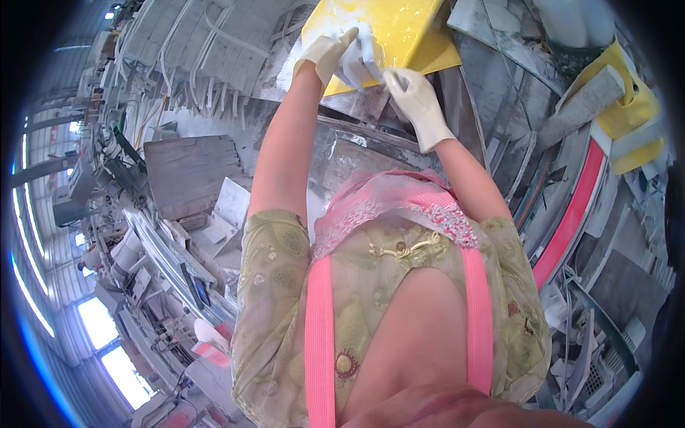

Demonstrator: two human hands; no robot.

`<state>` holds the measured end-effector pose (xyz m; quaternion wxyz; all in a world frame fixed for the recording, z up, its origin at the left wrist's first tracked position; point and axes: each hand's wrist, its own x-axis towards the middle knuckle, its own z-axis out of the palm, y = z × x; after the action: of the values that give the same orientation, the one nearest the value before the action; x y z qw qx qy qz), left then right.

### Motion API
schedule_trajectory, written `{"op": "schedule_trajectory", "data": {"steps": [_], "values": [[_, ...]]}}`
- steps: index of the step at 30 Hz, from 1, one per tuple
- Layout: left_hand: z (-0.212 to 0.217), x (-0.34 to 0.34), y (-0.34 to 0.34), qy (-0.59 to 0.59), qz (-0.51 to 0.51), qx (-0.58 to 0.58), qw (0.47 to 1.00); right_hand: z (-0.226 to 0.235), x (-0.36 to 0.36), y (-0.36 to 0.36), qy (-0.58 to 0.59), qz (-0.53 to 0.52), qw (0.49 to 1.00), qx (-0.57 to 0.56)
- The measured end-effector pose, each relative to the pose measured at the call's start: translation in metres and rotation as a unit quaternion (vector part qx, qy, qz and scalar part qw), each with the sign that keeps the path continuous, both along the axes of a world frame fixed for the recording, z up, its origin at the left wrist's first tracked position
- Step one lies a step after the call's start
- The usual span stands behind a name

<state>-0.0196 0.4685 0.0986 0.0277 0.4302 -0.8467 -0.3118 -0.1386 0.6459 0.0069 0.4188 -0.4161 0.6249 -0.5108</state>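
Observation:
Both my hands wear white gloves and reach up to the top of the view. My left hand (327, 55) and my right hand (417, 100) pinch a piece of clear plastic film (360, 60) between them. The film lies over a flat yellow panel (396, 32), which rests tilted on a grey wet work surface (357, 146). My left hand's fingers press on the panel's near edge. My right hand grips the film's lower corner just below the panel.
A wooden board (189, 175) lies to the left. Rows of white moulded parts (185, 50) stand at the upper left. A yellow jug (631, 114) and a red curved rim (574, 214) sit to the right. Machinery and clutter fill the lower left.

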Motion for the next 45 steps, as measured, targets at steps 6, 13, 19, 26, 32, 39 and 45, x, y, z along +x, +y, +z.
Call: {"op": "schedule_trajectory", "data": {"steps": [6,13,19,26,32,39,45], "values": [[0.005,-0.003,0.02,0.007,0.126,0.102,0.987,0.002,0.028,-0.023,-0.165,0.199,0.962,0.091],[-0.015,-0.007,0.027,0.021,0.176,0.081,0.981,-0.008,0.02,-0.054,-0.271,0.171,0.944,0.081],[-0.02,0.008,0.022,-0.256,-0.162,-0.264,0.916,-0.011,0.034,-0.061,-0.295,0.119,0.944,0.087],[0.016,-0.028,0.018,-0.097,0.126,0.079,0.984,-0.02,0.039,-0.056,-0.232,0.158,0.958,0.064],[-0.012,-0.066,0.017,-0.203,0.285,0.027,0.936,-0.023,0.034,-0.016,-0.257,0.216,0.942,0.03],[-0.012,-0.054,0.006,-0.187,0.256,0.027,0.948,-0.019,0.012,0.031,-0.282,0.094,0.955,0.006],[0.003,-0.031,0.017,-0.132,0.206,-0.009,0.97,-0.011,-0.001,0.016,-0.275,-0.086,0.956,-0.064]]}}
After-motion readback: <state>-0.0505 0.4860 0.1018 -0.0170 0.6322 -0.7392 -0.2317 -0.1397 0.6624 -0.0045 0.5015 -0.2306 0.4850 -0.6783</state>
